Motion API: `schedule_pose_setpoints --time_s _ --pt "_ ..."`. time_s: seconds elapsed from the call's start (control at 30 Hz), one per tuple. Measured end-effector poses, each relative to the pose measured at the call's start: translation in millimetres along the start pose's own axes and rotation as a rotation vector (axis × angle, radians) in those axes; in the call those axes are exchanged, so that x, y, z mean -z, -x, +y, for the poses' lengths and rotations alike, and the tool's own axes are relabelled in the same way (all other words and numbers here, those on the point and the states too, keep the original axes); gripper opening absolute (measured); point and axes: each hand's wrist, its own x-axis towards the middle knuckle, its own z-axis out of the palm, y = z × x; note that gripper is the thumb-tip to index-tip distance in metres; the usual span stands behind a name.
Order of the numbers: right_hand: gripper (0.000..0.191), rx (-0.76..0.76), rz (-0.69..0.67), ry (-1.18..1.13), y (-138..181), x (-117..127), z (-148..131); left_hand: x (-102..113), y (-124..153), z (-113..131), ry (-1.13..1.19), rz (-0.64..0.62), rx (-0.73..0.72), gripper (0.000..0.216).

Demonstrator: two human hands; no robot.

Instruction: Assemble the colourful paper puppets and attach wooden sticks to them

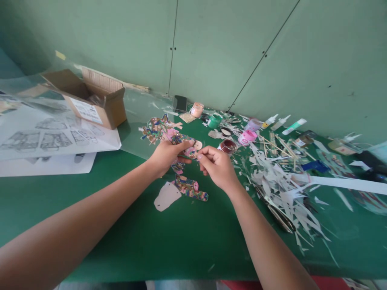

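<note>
Both hands meet over the middle of the green table. My left hand [169, 157] is closed on a painted paper cutout [191, 151] with a pink and multicoloured pattern, its thumb lying on top. My right hand [216, 165] pinches the right end of the same cutout between thumb and fingertips. Just below lie more patterned cutout pieces [192, 188] and a plain white cutout [167, 196] with small holes. Behind my left hand is a cluster of similar patterned cutouts [159, 128]. Fingers partly hide the held piece.
An open cardboard box [99, 104] stands at the left on printed sheets [45, 137]. Paint jars, green [215, 120], pink [247, 137] and dark red [227, 146], stand beyond my right hand. A heap of white paper scraps [281, 189] with scissors [276, 211] lies at right.
</note>
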Motion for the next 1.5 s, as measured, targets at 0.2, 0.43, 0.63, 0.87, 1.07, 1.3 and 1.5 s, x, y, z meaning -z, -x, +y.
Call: schedule_pose_setpoints --time_s 0.2,0.43,0.63,0.87,1.07,1.3,1.5 --pt "0.03 0.09 0.224 0.012 0.8 2.3 -0.7 -1.6 0.7 5.7 0.001 -0.005 -0.02 0.03" --pt "0.035 0.078 0.231 0.064 0.5 1.8 -2.7 -3.5 2.7 4.9 -0.046 -0.022 -0.025 0.029" --pt "0.035 0.074 0.211 0.082 1.1 0.9 -3.1 -2.4 3.2 1.4 -0.116 -0.031 -0.007 0.028" --pt "0.035 0.044 0.187 0.05 1.6 0.1 -2.0 -3.8 4.3 2.1 -0.098 -0.034 0.006 0.025" --pt "0.036 0.041 0.192 0.062 1.9 0.4 -3.4 -5.0 5.7 3.8 -0.105 -0.03 0.002 0.024" --pt "0.035 0.058 0.192 0.067 0.1 1.3 0.1 -5.6 5.0 2.3 -0.092 -0.045 0.007 0.022" --pt "0.032 0.063 0.185 0.059 0.9 1.8 1.4 -5.5 4.9 1.6 -0.093 -0.046 -0.002 0.02"
